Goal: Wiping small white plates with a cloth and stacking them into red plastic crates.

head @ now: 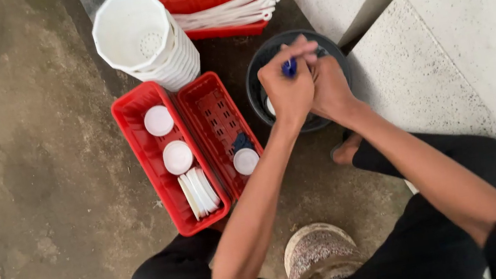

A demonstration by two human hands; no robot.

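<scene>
Fingers of the left hand (288, 90) pinch a small blue piece (289, 68) above a black bucket (257, 71); the right hand (329, 88) presses against it, closed, its contents hidden. Both work directly over the bucket's mouth, so a slip would likely drop the blue piece into it, where it could be hard to find. Just left, 2 red trays (137, 150) hold white discs (178, 157), loosely stacked and easily scattered by a swinging elbow. Beyond, a leaning stack of white pots (146, 39) looks liable to topple onto the concrete floor (19, 162).
</scene>
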